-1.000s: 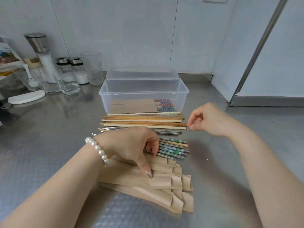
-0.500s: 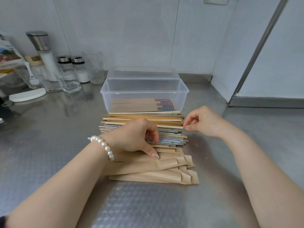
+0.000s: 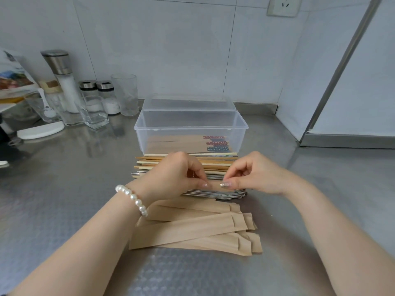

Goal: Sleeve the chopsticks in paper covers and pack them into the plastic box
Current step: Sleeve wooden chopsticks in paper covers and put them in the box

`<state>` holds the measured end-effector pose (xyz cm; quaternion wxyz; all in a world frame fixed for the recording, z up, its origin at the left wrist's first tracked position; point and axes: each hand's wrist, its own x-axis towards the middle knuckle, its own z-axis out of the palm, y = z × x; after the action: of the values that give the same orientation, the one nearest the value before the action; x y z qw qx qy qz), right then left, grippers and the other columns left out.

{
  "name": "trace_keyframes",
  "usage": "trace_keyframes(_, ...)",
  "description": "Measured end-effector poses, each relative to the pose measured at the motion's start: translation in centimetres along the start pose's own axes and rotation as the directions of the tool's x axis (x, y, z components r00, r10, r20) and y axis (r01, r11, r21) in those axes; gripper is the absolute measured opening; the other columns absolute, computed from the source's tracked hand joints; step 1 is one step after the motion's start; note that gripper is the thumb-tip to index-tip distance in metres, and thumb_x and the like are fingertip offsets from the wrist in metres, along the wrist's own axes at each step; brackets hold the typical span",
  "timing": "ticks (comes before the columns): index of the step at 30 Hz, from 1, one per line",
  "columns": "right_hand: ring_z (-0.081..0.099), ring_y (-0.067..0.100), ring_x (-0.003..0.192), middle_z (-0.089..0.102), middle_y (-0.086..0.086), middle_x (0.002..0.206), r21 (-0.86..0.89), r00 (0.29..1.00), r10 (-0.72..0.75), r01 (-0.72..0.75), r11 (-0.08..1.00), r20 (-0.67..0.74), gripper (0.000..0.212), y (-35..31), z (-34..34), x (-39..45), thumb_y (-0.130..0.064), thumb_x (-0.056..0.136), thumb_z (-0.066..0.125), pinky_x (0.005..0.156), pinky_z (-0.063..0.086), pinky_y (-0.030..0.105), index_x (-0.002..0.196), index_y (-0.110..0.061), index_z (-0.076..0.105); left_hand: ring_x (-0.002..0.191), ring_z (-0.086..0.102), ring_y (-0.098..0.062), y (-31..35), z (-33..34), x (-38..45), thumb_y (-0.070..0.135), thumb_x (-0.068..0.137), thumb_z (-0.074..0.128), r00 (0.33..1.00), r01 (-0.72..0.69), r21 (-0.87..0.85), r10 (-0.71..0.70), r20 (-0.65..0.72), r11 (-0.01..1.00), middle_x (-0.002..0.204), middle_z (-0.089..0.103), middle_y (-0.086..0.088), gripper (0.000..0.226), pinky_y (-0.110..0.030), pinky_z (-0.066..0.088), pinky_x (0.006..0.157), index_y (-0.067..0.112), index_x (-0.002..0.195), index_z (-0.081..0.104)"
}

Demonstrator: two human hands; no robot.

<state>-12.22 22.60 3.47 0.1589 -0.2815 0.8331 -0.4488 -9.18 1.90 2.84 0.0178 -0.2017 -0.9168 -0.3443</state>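
Head view: both hands, left hand (image 3: 175,176) and right hand (image 3: 254,175), pinch 1 tan paper cover (image 3: 213,185) lying left-right directly over the steel and wooden chopsticks (image 3: 215,165), both equally near.

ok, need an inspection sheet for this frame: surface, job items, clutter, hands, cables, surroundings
Surface: steel counter, textured finish.
Job's things: clear plastic box, open, with sleeved chopsticks lying inside; its lid behind it. Loose chopsticks, wood and metal, in a row in front of the box. Paper sleeves in a loose pile nearest the camera.
Clutter: grinder, two shakers, glasses, all back left.
Hands: left hand and right hand both pinch something over the chopsticks; what exactly is hidden by the fingers.
Cables: nothing seen.
Surroundings: tiled wall, wall socket top right.
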Motion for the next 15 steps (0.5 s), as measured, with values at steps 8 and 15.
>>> trace_keyframes(8, 0.048, -0.002, 0.050, 0.057, -0.010, 0.050, -0.043, 0.962, -0.133, 0.126, 0.991, -0.238, 0.038, 0.4, 0.6, 0.4, 0.007, 0.067, 0.076, 0.054, 0.038, 0.009, 0.052, -0.026, 0.063, 0.071, 0.058, -0.001, 0.4, 0.4, 0.0, 0.021, 0.066, 0.080, 0.982, -0.033, 0.024, 0.037, -0.185, 0.999, 0.072, 0.063, 0.013, 0.014, -0.021, 0.047, 0.073, 0.023, 0.074, 0.068)
trace_keyframes(15, 0.051, 0.005, 0.058, 0.056, -0.007, 0.061, -0.158, 0.844, -0.370, 0.335, 0.929, -0.387, 0.004, 0.7, 1.7, 0.9, -0.009, 0.064, 0.072, 0.056, 0.036, 0.010, 0.066, -0.012, 0.073, 0.084, 0.064, -0.005, 1.4, 0.1, -0.3, 0.027, 0.068, 0.077, 0.997, 0.052, -0.213, -0.062, -0.041, 0.976, 0.088, 0.071, 0.003, 0.029, -0.019, 0.050, 0.080, 0.023, 0.095, 0.067)
